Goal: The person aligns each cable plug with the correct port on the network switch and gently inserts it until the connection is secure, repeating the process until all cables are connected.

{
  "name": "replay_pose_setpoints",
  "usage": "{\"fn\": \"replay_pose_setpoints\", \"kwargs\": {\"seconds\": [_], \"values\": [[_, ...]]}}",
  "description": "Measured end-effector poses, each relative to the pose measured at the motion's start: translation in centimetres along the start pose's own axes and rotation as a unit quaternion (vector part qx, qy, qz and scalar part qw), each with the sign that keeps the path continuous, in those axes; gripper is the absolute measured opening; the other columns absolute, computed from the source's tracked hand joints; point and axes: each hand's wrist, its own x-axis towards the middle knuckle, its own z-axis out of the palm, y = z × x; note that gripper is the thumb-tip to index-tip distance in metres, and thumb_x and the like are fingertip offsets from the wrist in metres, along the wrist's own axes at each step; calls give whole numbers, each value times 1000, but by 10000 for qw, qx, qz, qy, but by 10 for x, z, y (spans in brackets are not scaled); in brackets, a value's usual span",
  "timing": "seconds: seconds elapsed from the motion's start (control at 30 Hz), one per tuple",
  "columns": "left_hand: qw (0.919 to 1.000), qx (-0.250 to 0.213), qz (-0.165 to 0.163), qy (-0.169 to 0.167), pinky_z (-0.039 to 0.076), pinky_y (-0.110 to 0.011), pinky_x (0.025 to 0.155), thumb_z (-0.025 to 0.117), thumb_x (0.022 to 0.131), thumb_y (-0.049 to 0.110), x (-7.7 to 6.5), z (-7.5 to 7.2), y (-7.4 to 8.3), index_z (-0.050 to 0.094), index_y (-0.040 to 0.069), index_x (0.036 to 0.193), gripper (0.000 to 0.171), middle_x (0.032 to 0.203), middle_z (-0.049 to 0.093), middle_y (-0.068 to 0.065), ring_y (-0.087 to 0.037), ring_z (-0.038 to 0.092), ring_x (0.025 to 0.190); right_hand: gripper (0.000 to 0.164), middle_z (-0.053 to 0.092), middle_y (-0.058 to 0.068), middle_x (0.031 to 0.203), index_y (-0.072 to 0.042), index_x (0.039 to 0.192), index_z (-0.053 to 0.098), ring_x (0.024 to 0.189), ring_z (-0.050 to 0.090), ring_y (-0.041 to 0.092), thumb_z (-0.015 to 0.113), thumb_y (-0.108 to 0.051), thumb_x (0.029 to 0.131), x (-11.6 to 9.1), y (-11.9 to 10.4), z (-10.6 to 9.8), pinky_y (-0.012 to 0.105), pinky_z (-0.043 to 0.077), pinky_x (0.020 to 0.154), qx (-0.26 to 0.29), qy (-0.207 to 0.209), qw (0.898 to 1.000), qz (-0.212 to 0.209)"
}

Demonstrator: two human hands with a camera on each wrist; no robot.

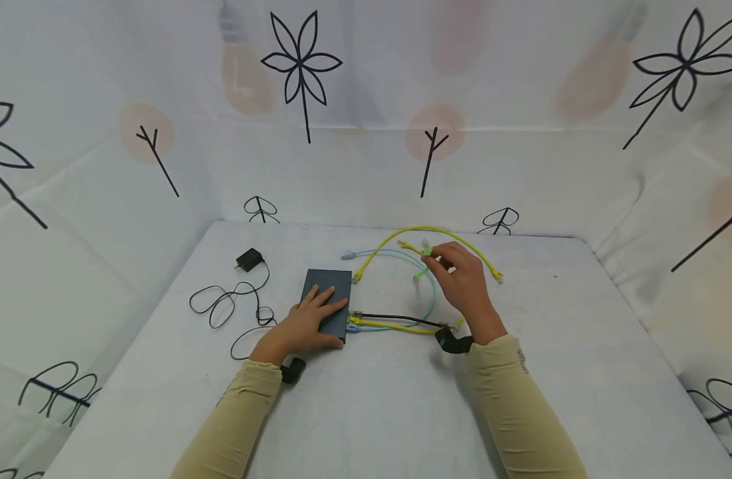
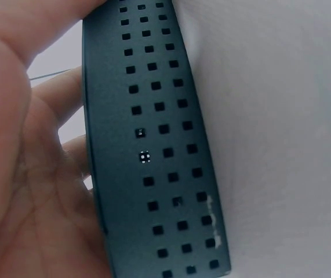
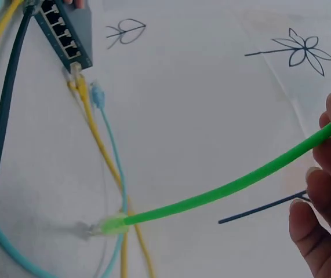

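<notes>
My left hand lies on a dark blue-grey network switch, fingers spread over its top and thumb by the near edge. The left wrist view shows the switch's vented side close up. Above the table my right hand pinches one end of a short green network cable between thumb and fingertips. From there the cable slants down to its other, clear plug. Black, yellow and light blue cables run from the near part of the switch's port side, where several ports show unfilled.
An arched yellow cable lies behind, one plug near the switch's far corner. A light blue plug lies loose beyond the switch. Left of it sit a black power adapter and its looped cord. Patterned cloth walls enclose the table.
</notes>
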Motion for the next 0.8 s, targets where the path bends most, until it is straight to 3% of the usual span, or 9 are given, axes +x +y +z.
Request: {"fn": "replay_pose_setpoints", "kwargs": {"seconds": [0.17,0.27,0.37,0.47,0.57,0.63,0.8], "values": [[10000,-23,-7,-26,20,-68,111,72,80,54,-1,-1,1,31,34,152,85,164,12,-2,-35,-4,151,13,71,6,82,-9,99,74,55,54,6,72,-17,88,1,-3,-6,23,42,51,7,164,9995,272],[10000,-15,14,-18,20,-68,110,72,81,54,-1,-1,1,31,33,152,86,164,12,-3,-35,-4,151,21,72,11,87,-7,106,72,53,55,2,69,-20,91,2,-5,-10,22,43,48,450,83,9964,707],[10000,-16,3,-17,20,-68,111,72,80,54,-1,-2,1,31,33,152,86,164,12,-3,-35,-3,151,29,72,11,103,-6,117,68,61,59,0,66,-22,93,4,-7,-13,21,51,56,1149,-105,9848,1296],[10000,-25,-17,-24,21,-68,111,73,80,54,-1,-2,2,32,33,152,85,164,13,-3,-35,-2,151,31,70,4,104,-2,123,62,69,63,2,63,-17,95,5,-6,-16,22,56,68,1961,-215,9663,1655],[10000,-35,-24,-33,21,-68,111,73,80,53,-1,-3,3,32,33,152,85,164,13,-3,-35,-2,151,31,68,-7,102,3,121,61,74,65,4,62,-15,96,6,-7,-19,22,56,75,2455,-195,9527,1778],[10000,-62,-26,-36,20,-69,111,73,80,53,-2,-3,3,32,33,152,85,164,13,-4,-35,-2,151,32,69,-10,100,4,119,62,75,66,4,62,-17,96,6,-8,-20,21,56,76,2506,-168,9513,1787],[10000,-70,-40,-33,20,-68,111,73,80,54,-2,-3,3,32,33,152,85,164,12,-3,-34,-3,152,31,69,9,111,8,116,64,81,68,7,61,-16,96,6,-9,-20,24,57,78,2843,-218,9445,1630]]}}
